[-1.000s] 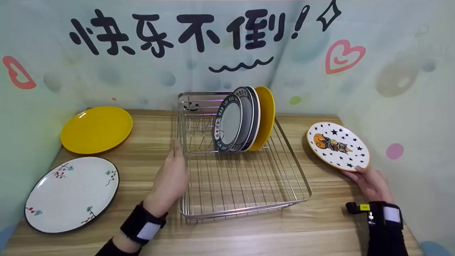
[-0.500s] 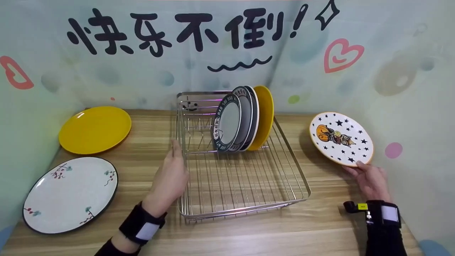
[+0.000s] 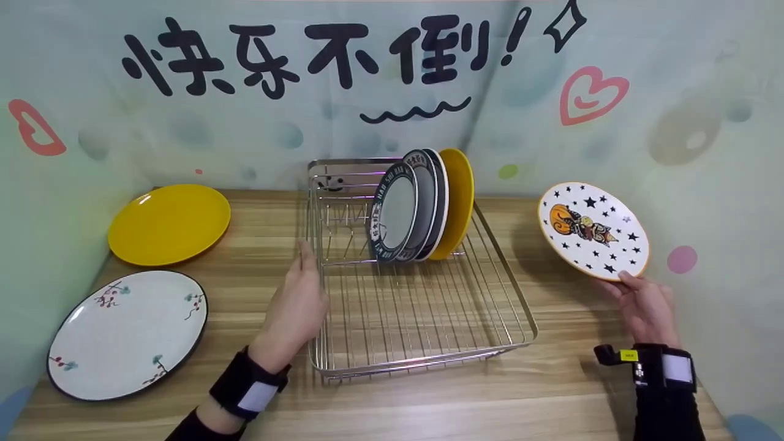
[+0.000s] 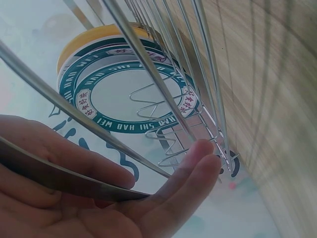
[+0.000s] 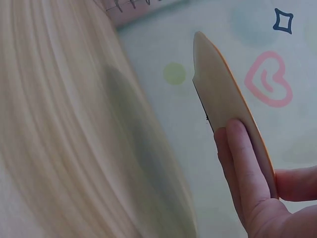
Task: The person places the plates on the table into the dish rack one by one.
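On the right, my right hand (image 3: 650,312) holds a white plate (image 3: 588,236) with black stars, an orange rim and a pumpkin-and-owl picture. Its thumb lies over the near edge and its fingers support the underside (image 5: 218,89); the plate is raised above the table and tilted. My left hand (image 3: 294,306) grips the left rim of the wire dish rack (image 3: 422,361), the metal band passing between thumb and fingers (image 4: 188,183). Several plates stand upright in the rack's back part: dark-rimmed lettered plates (image 3: 395,214), a white-edged one, and a yellow plate (image 3: 460,202) rightmost.
Left of the rack, a flat yellow plate (image 3: 168,223) lies at the back of the wooden table (image 3: 429,410). A white plate with a dark rim and flower sprigs (image 3: 128,337) lies in front of it. A printed cloth backdrop (image 3: 527,153) closes off the back and sides.
My right hand has lifted the star plate higher off the table, moving it slightly back and to the right. The left hand has stayed at the rack's rim.
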Tool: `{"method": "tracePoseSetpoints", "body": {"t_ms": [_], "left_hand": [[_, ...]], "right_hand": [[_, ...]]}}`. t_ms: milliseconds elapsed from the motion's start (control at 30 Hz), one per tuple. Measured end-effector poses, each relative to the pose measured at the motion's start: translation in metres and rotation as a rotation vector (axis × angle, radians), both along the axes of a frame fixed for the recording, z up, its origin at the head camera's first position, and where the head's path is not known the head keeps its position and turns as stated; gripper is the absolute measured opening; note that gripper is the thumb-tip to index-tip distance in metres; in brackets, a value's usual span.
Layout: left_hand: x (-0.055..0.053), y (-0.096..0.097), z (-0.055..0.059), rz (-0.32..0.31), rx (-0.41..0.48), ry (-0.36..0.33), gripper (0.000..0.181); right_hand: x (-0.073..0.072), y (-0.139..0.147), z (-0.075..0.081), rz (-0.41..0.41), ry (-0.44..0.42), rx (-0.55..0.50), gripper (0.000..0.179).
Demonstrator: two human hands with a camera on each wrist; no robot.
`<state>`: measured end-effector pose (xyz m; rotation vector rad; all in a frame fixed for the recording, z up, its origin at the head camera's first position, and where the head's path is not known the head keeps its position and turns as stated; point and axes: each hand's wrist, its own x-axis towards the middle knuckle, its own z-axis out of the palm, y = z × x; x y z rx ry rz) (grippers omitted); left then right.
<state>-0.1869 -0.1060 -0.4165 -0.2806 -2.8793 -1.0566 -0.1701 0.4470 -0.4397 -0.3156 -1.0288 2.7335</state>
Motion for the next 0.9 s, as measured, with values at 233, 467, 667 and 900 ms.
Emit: {"method": "tracePoseSetpoints", "body": {"t_ms": [233,467,667,900], "left_hand": [[0.001,-0.003,0.001,0.004,-0.013,0.002,0.080],[-0.002,0.002,0.004,-0.004,-0.003,0.013,0.079],[-0.002,0.002,0.004,-0.006,-0.009,0.034,0.078],[-0.001,-0.001,0.004,0.003,-0.006,0.022,0.080]], "right_hand": [[-0.003,-0.014,0.012,0.029,0.013,0.024,0.082],[-0.004,-0.017,0.037,0.079,0.038,0.024,0.083],[-0.006,-0.022,0.060,0.056,0.053,0.013,0.082],[-0.007,-0.033,0.085,0.041,0.090,0.043,0.080]]}}
